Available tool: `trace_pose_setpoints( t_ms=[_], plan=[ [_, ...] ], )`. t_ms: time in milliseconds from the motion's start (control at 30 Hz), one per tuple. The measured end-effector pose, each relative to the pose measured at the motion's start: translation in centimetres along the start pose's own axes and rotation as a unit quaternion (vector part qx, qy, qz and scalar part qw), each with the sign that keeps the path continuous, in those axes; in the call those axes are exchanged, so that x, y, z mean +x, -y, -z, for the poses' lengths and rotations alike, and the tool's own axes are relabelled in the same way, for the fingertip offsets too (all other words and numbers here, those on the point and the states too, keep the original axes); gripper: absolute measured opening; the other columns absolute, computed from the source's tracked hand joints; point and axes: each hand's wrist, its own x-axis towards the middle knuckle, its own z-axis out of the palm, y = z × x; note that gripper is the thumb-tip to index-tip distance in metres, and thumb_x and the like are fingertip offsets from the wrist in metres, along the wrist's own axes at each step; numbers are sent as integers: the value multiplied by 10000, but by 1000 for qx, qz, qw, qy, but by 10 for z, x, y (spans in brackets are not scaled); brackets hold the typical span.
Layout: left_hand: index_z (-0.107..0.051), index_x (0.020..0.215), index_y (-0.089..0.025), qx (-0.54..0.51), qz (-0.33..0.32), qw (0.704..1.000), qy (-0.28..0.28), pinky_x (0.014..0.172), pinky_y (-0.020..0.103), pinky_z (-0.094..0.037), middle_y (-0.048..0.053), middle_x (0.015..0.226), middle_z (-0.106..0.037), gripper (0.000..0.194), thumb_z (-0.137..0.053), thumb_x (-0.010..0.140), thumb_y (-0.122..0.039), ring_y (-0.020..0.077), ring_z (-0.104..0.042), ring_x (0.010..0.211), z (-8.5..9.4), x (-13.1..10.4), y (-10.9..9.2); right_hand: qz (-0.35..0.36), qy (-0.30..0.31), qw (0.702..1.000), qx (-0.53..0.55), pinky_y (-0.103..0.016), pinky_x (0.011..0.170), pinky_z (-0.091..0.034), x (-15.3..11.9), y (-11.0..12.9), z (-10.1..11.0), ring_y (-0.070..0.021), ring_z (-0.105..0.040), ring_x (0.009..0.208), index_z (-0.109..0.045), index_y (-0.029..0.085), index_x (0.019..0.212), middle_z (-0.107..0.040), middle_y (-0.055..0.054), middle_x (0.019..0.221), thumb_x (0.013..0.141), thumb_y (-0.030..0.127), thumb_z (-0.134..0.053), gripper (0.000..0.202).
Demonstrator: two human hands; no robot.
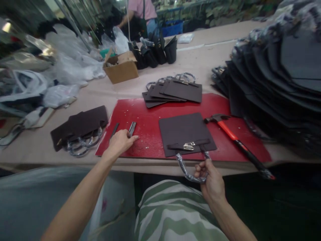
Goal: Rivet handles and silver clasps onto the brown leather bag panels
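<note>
A dark bag panel (184, 129) lies flat on the red mat (147, 117), with a metal clasp (189, 146) and straps near its front edge. Its plastic-wrapped handle (187, 172) hangs toward me over the table edge. My right hand (212, 180) has its fingers closed round the right side of that handle. On the left part of the mat, my left hand (122, 140) is closed at the lower end of a small dark metal tool (132, 129). A second thin dark bar (114, 130) lies beside it, partly behind the hand.
A hammer (229, 132) lies right of the panel. More panels are stacked behind (183, 92) and at left (81, 124). A tall pile of dark pieces (276, 73) fills the right. Farther back are a cardboard box (122, 70), black bags (157, 52) and a person (142, 13).
</note>
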Motion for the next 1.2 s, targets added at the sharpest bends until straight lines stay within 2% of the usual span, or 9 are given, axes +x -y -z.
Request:
trace_pose_setpoints(
  t_ms=[133,300,567,633,733,833,900,1000,1200],
  plan=[
    [-668,945,-183,61,30,998,8,715,368,-502,164,956,-732,492,-620,754,-635,355,-684,939,-2,4,-11,12,1,1000,-5,-200,412,-451,-1,-1,3,-120,-540,443,-595,158,706,-609,-11,606,572,658,-867,585],
    [-671,716,-193,42,39,997,54,661,333,-480,115,789,-722,344,-671,725,-537,312,-693,830,-2,19,-7,12,11,1000,7,-192,406,-441,-1,-3,4,-119,-543,439,-589,160,717,-617,-13,610,590,661,-860,584],
    [-636,640,-141,-192,91,973,93,465,255,-417,26,494,-580,216,-649,754,-324,162,-562,458,-5,10,-4,3,13,1000,28,-187,413,-441,-3,-1,3,-118,-545,446,-591,155,714,-618,-17,611,551,666,-881,610],
    [-617,680,-128,-346,87,929,99,445,224,-418,21,544,-605,218,-666,752,-329,129,-549,453,-1,0,-6,-2,15,999,32,-188,418,-445,-3,-1,4,-120,-546,451,-596,158,716,-622,-17,617,548,658,-886,602],
    [-619,733,-101,-593,52,794,123,480,227,-480,62,688,-680,309,-810,638,-325,134,-607,531,0,-17,-18,-14,17,999,43,-188,427,-451,-4,-1,6,-118,-539,457,-602,161,699,-622,-19,612,525,644,-901,594],
    [-650,809,-85,-705,7,690,166,602,274,-552,88,791,-713,411,-895,578,-320,157,-658,640,-11,-34,-43,-20,15,999,49,-185,441,-464,-2,-1,7,-114,-535,469,-611,165,683,-623,-20,613,487,617,-928,586],
    [-677,860,-86,-743,-19,647,168,673,280,-555,90,836,-721,448,-915,564,-325,163,-671,714,-24,-40,-62,-25,14,998,47,-181,450,-470,-1,-1,6,-112,-535,479,-618,168,680,-624,-19,617,460,599,-944,584],
    [-714,864,-96,-750,-59,648,114,690,251,-522,70,833,-717,437,-908,576,-361,140,-650,730,-43,-43,-82,-33,21,998,45,-181,459,-476,1,0,2,-113,-532,487,-624,172,676,-623,-22,618,439,595,-951,585],
    [-723,970,-119,-665,-154,728,64,753,256,-505,63,877,-718,326,-776,748,-352,146,-649,783,-65,-47,-97,-38,21,997,56,-181,472,-468,-2,5,14,-106,-514,512,-619,171,668,-601,-17,625,458,589,-950,573]
  ],
)
